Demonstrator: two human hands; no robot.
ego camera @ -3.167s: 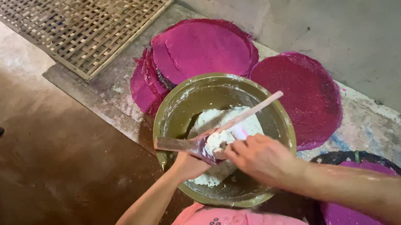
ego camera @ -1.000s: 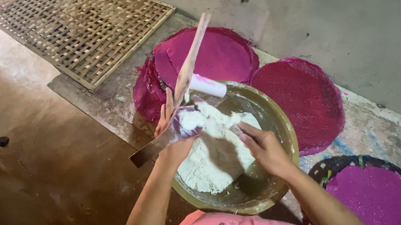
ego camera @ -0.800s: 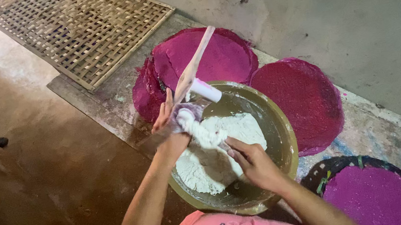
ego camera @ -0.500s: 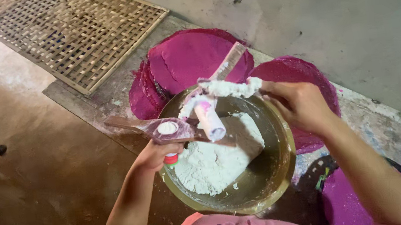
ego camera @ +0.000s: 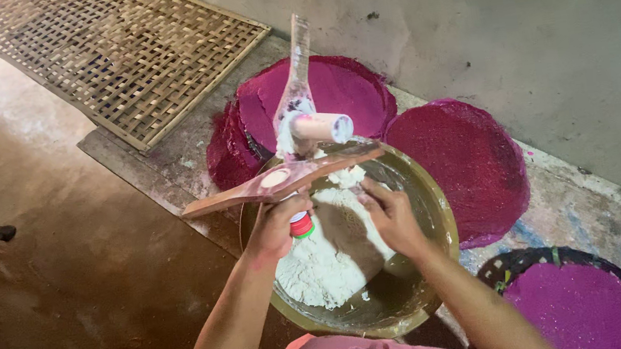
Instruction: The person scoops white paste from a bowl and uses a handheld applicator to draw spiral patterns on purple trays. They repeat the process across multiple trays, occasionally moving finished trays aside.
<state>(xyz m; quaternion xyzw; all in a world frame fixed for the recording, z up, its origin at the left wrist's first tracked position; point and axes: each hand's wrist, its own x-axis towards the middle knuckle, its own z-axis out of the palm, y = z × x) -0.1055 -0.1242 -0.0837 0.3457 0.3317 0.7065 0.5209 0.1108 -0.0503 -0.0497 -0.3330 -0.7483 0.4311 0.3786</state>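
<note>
The left hand point(ego camera: 276, 229) is closed around a wooden press point(ego camera: 290, 170) whose two long handles stand spread apart, one reaching up away from the hand, the other lying flat just above the knuckles. A dough-caked cylinder point(ego camera: 318, 128) sticks out where the handles meet. Just right of it, the right hand point(ego camera: 392, 216) hovers with fingers loosely curled, holding nothing. Both hands are over a brass bowl point(ego camera: 431, 207) with white dough point(ego camera: 320, 259) beneath them. Beyond lie magenta round mats point(ego camera: 457, 165) and a woven bamboo tray point(ego camera: 110, 57).
</note>
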